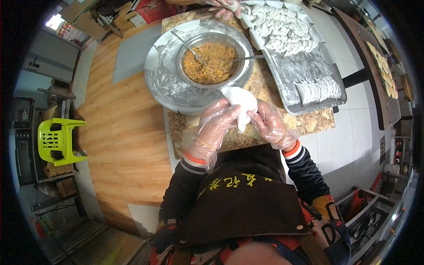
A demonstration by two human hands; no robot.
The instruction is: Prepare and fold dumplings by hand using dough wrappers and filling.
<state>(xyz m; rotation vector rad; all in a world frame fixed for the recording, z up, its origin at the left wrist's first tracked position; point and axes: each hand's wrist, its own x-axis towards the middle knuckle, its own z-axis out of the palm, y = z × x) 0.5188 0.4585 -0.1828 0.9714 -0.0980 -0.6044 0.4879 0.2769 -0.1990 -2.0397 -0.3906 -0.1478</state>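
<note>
Both my hands wear clear plastic gloves and meet above the near edge of the table. Between them is a piece of white dumpling dough (pixel 241 101), with one part spread over the fingers and a narrower part hanging down. My left hand (pixel 217 121) grips its left side, and the fingertips of my right hand (pixel 266 122) pinch its right side. Whether filling is inside is hidden. Just beyond my hands, a metal bowl (pixel 180 74) of orange-brown minced filling (pixel 208 63) sits on a large floured round tray (pixel 172 96). A spoon (pixel 186 45) rests in the filling.
At the right, a floured rectangular tray (pixel 285 76) holds rows of white dumplings (pixel 319 91). A second utensil (pixel 248 58) reaches over the bowl's right rim. Another person's gloved hand (pixel 228 10) is at the stone-patterned table's (pixel 308 124) far edge. A green plastic chair (pixel 61 141) stands far left.
</note>
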